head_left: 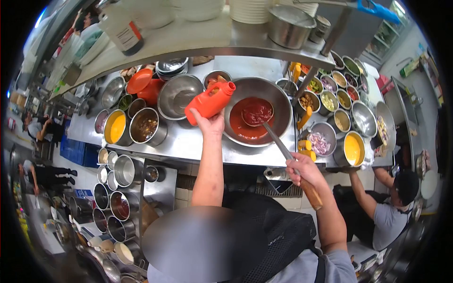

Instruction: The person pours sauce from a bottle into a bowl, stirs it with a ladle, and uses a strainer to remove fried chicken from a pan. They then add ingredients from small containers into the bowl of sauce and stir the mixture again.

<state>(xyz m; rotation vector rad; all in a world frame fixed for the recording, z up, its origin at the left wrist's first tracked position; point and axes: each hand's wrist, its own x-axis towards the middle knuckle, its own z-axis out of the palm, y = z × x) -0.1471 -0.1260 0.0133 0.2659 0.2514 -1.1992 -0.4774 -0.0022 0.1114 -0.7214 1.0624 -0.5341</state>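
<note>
My left hand [208, 123] is closed round a red plastic bottle [207, 104], tilted with its open mouth toward the large steel bowl [284, 99]. Red sauce [243, 129] lies in that bowl. My right hand [304, 168] grips the wooden-ended handle of a ladle [278, 141], whose round head rests in the sauce and holds some of it. No stream from the bottle can be seen. Left of the bottle stands another steel bowl [170, 96].
Pots of yellow liquid [115, 127] and brown liquid [145, 126] stand left. Many containers, including chopped onion [320, 143], fill the right. A steel shelf [198, 51] spans above the counter. A co-worker [389, 207] is at the right; other people are far left.
</note>
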